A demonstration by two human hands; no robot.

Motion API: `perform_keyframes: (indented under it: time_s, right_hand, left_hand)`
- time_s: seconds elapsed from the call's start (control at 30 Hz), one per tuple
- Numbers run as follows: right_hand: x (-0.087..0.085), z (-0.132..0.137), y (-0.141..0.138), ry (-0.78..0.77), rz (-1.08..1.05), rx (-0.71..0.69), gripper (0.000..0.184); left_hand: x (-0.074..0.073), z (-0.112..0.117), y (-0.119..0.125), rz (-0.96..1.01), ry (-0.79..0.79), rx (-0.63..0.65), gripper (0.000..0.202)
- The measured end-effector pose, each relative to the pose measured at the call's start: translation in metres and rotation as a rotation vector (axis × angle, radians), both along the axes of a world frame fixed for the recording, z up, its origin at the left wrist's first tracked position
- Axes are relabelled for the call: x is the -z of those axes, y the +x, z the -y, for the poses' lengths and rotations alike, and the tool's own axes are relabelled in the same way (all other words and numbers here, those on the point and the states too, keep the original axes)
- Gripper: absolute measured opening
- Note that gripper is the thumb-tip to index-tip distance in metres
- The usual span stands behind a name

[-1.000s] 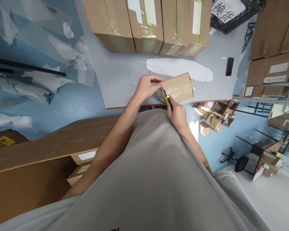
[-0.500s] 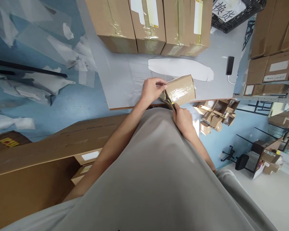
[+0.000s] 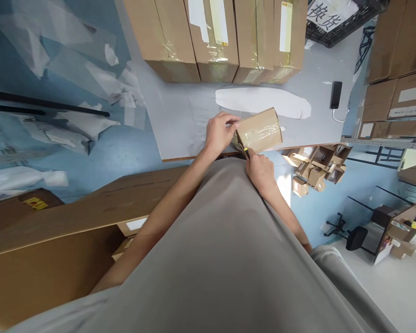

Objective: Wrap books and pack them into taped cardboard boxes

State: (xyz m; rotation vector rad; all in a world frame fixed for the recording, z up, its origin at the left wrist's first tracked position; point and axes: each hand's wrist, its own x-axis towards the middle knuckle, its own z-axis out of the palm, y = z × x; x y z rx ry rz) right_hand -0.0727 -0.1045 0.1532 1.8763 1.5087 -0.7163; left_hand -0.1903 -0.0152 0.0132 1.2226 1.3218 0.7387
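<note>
A small cardboard box (image 3: 260, 130) with shiny clear tape on its top lies tilted at the table's front edge, close to my body. Thumb and fingers of my left hand (image 3: 220, 132) pinch its left end at the upper corner. My right hand (image 3: 261, 172) is wrapped around a utility knife (image 3: 246, 151) with a yellow and black body, most of it hidden in the fist. The knife's front end is at the lower left edge of the box; the blade itself I cannot make out. Behind the box lies a long white paper strip (image 3: 263, 101).
Several large taped cartons (image 3: 215, 46) line the back of the grey table (image 3: 183, 115). A black crate (image 3: 346, 27) and a phone (image 3: 336, 95) with a white cable are at right. A big open carton (image 3: 55, 273) stands at left; small open boxes (image 3: 315, 169) lie on the floor.
My right hand and the knife have shifted slightly left and closer to the box's left end. The left hand keeps its grip on the box. The view has turned slightly.
</note>
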Motion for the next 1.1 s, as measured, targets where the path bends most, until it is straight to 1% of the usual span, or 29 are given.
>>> perform_keyframes:
  time_s: [0.07, 0.13, 0.23, 0.3, 0.47, 0.57, 0.63, 0.67, 0.7, 0.77, 0.83, 0.9, 0.93, 1.0, 1.1]
  right_hand:
    - [-0.003, 0.003, 0.002, -0.021, 0.006, -0.013, 0.049]
    - [-0.010, 0.007, 0.006, -0.060, 0.029, -0.016, 0.049]
    - [-0.019, 0.013, 0.017, -0.108, 0.041, -0.022, 0.044]
    - [-0.020, 0.013, 0.026, -0.111, 0.010, -0.037, 0.042]
    - [-0.018, 0.012, 0.040, -0.079, -0.056, -0.040, 0.045]
    - [-0.022, 0.012, 0.043, -0.055, -0.095, -0.018, 0.046]
    - [-0.024, 0.013, 0.050, 0.011, -0.145, 0.015, 0.046]
    - [-0.023, 0.012, 0.056, 0.069, -0.173, 0.039, 0.046]
    - [-0.021, 0.011, 0.063, 0.148, -0.198, 0.070, 0.046]
    - [-0.010, 0.007, 0.085, 0.349, -0.225, 0.148, 0.047]
    - [0.007, 0.001, 0.111, 0.551, -0.231, 0.228, 0.048]
    - [0.026, -0.005, 0.138, 0.693, -0.241, 0.281, 0.046]
    - [0.035, -0.007, 0.149, 0.736, -0.249, 0.297, 0.045]
    - [0.051, -0.009, 0.167, 0.765, -0.276, 0.324, 0.042]
    - [0.068, -0.008, 0.177, 0.704, -0.347, 0.368, 0.038]
  left_hand:
    - [-0.001, 0.000, 0.001, 0.011, -0.027, -0.008, 0.025]
    - [-0.002, 0.001, 0.003, 0.013, -0.036, -0.010, 0.026]
    - [-0.004, 0.002, 0.005, 0.002, -0.015, -0.019, 0.021]
    - [-0.004, 0.001, 0.007, 0.010, -0.002, -0.034, 0.018]
    - [-0.004, -0.008, 0.013, 0.036, -0.022, -0.066, 0.021]
    - [-0.004, -0.012, 0.016, 0.015, -0.021, -0.062, 0.018]
    - [-0.005, -0.011, 0.017, 0.001, -0.017, -0.053, 0.018]
    - [-0.005, -0.009, 0.016, -0.001, -0.015, -0.046, 0.020]
    - [-0.006, -0.006, 0.015, -0.001, -0.011, -0.036, 0.023]
    - [-0.007, 0.003, 0.009, -0.016, 0.016, -0.015, 0.033]
    - [-0.010, 0.015, 0.000, -0.067, 0.074, 0.006, 0.042]
    - [-0.013, 0.029, -0.007, -0.147, 0.141, 0.042, 0.043]
    - [-0.014, 0.036, -0.010, -0.187, 0.166, 0.070, 0.040]
    - [-0.015, 0.048, -0.011, -0.258, 0.188, 0.126, 0.035]
    - [-0.014, 0.059, -0.003, -0.315, 0.173, 0.143, 0.043]
